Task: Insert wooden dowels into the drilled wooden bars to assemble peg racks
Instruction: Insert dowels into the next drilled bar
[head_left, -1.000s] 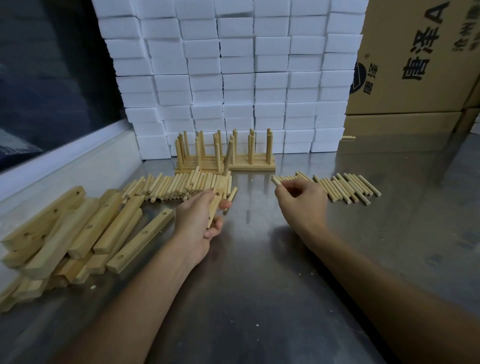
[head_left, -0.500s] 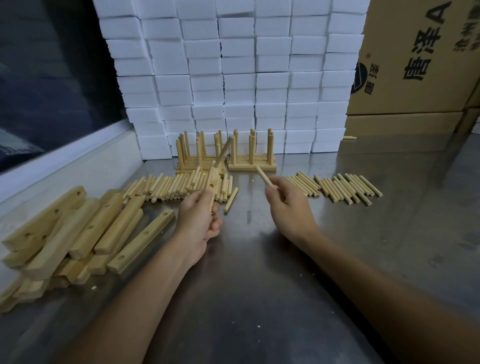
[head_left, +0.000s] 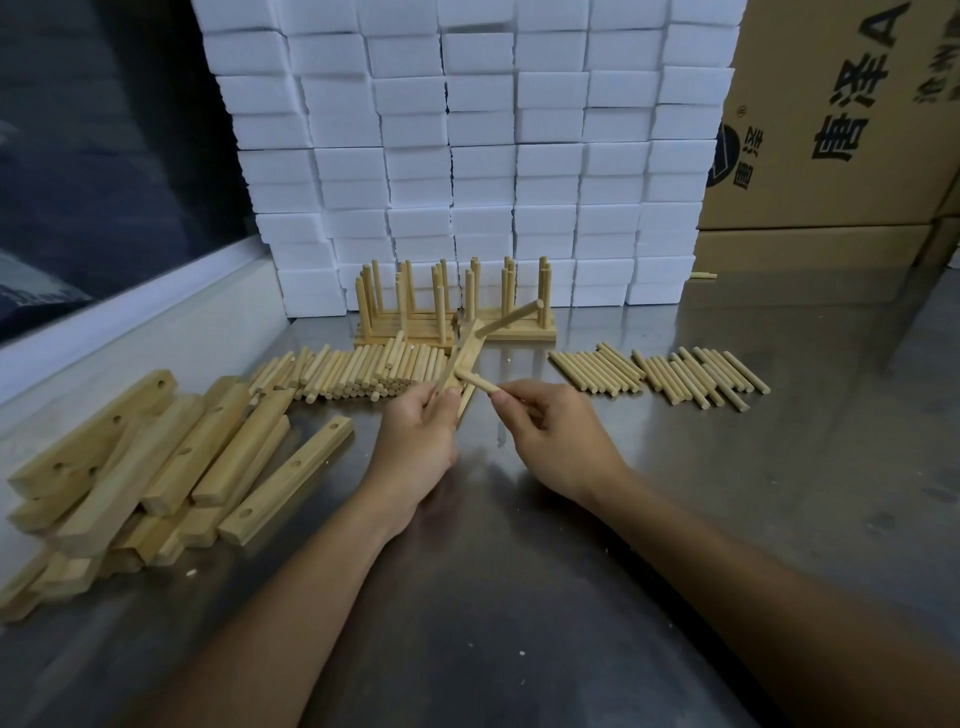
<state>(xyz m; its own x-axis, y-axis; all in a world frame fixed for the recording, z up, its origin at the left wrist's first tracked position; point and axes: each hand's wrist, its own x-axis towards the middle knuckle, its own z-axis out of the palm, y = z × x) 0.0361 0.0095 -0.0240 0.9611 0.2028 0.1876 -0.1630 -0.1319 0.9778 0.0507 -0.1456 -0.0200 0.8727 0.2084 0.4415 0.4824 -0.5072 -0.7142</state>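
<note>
**Dowel meets bar over a steel surface**

A brushed metal surface (head_left: 519, 597) fills the view, both forearms reaching in from six o'clock. At centre, the left hand (head_left: 415, 441) grips a drilled wooden bar (head_left: 465, 358) by its near end, the bar tilted up and away; one dowel already fitted (head_left: 511, 317) juts from its far end toward one o'clock. The right hand (head_left: 550, 431) pinches a dowel (head_left: 475, 382) between thumb and fingers, its tip touching the bar's face just beyond the left hand.

At nine o'clock, a heap of loose drilled bars (head_left: 156, 467) lies jumbled. Past the hands, a row of dowels (head_left: 363, 371) lies at eleven o'clock, and a second row of dowels (head_left: 660, 374) at two o'clock. Further on at twelve o'clock, finished peg racks (head_left: 447, 306) stand with pegs upright. Behind them rises a wall of stacked white blocks (head_left: 467, 156), with cardboard boxes (head_left: 831, 130) at two o'clock.
</note>
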